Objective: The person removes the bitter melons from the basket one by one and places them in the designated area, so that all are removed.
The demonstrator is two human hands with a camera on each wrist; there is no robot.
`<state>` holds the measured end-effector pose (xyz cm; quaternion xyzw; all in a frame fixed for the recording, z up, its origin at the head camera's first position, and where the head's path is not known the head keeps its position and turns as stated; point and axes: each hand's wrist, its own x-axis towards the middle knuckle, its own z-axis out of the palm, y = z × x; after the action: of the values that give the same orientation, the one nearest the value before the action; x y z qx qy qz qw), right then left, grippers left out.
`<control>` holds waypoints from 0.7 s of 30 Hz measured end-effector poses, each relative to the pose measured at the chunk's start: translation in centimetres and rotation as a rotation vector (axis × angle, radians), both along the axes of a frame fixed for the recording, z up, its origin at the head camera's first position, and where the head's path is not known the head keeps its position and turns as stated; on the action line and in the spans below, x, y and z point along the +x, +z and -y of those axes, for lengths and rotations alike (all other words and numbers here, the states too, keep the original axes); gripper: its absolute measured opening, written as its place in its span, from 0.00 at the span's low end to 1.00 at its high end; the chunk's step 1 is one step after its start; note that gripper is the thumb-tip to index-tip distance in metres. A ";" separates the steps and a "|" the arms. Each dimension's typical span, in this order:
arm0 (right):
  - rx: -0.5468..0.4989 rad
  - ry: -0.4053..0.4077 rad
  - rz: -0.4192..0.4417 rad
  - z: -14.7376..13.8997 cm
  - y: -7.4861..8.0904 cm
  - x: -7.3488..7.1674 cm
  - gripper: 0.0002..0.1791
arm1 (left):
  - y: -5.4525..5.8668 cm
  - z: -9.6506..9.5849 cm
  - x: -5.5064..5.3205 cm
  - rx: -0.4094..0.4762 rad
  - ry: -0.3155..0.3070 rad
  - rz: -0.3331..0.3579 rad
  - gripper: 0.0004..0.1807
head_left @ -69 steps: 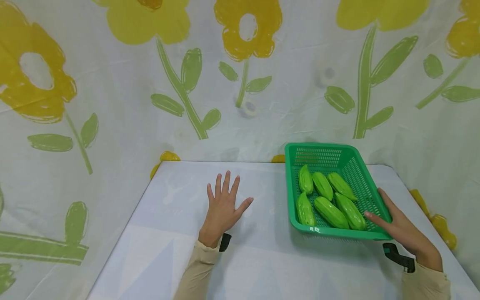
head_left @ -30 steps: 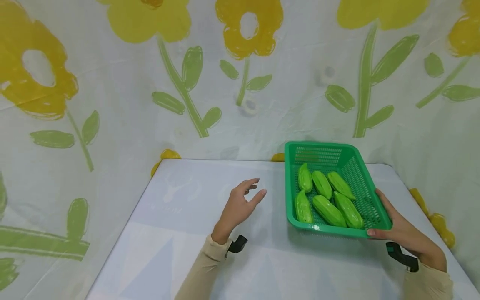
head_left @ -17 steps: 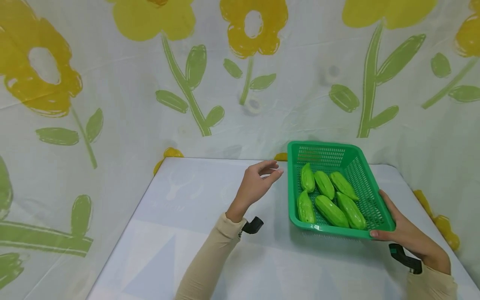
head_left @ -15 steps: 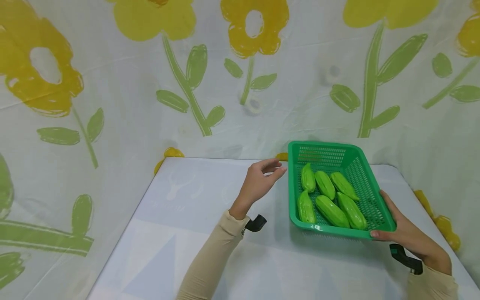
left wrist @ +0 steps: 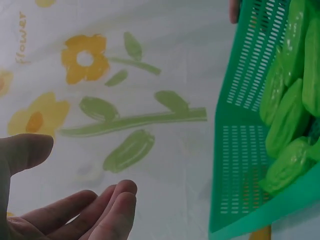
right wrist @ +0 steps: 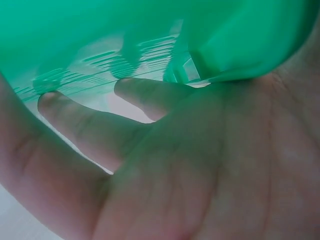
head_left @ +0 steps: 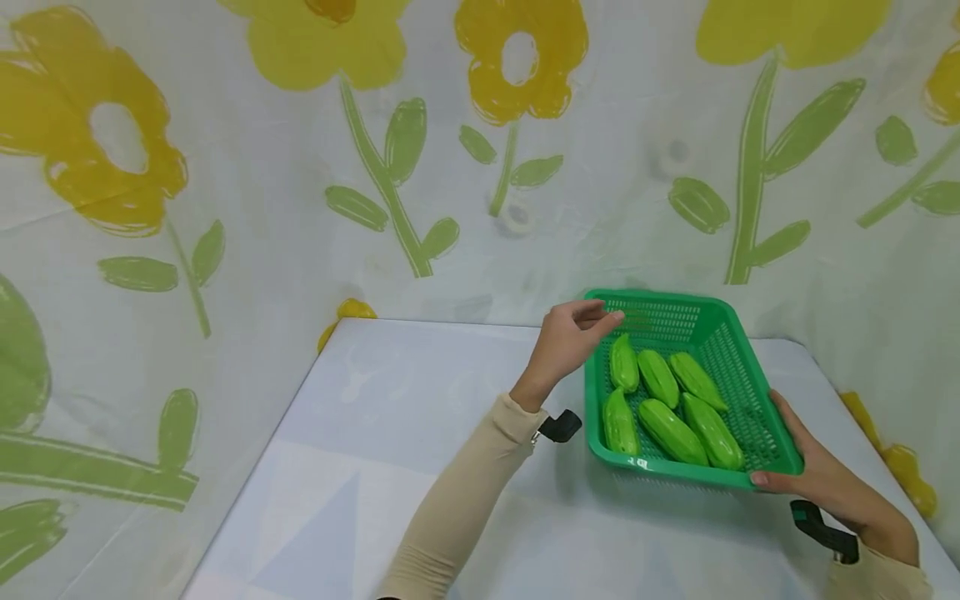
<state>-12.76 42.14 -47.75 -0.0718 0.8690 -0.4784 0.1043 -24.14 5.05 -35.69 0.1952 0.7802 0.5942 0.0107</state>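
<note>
A green plastic basket (head_left: 675, 475) with slotted walls sits at the right of the table and holds several glossy green gourd-like vegetables (head_left: 671, 432). My right hand (head_left: 828, 483) grips its near right corner, thumb over the rim. In the right wrist view the fingers (right wrist: 90, 125) reach along the basket's underside (right wrist: 75, 30). My left hand (head_left: 561, 346) is raised by the far left rim, overlapping it in the head view. In the left wrist view its loosely bent fingers (left wrist: 75, 215) hold nothing, and a gap separates them from the basket wall (left wrist: 240, 165).
The white table (head_left: 390, 392) has a pale blue pattern, and its back edge meets a hanging cloth (head_left: 285, 192) with printed yellow flowers. Both wrists carry black camera mounts (head_left: 561, 427).
My left hand has risen from the table's middle towards the basket's far left rim, its spread fingers now bent. My right thumb has moved onto the near rim. The basket stays put.
</note>
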 end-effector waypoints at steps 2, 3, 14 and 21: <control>-0.003 -0.001 0.003 0.0 0.0 0.1 0.63 | 0.0 -0.8 -0.2 -0.002 -0.001 0.006 0.29; 0.001 -0.002 0.000 -0.1 0.0 0.0 0.63 | 0.0 -1.2 -0.3 -0.002 0.002 0.010 0.29; 0.010 -0.010 0.010 -0.2 -0.1 0.2 0.62 | -2.6 -5.5 -1.1 -0.040 0.098 0.155 0.29; 0.003 -0.016 0.019 0.1 0.0 0.1 0.63 | -3.4 -7.1 -1.1 -0.030 0.148 0.241 0.28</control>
<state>-12.65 42.06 -47.75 -0.0603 0.8692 -0.4786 0.1089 -25.22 12.14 -39.10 0.0641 0.7943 0.6008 0.0637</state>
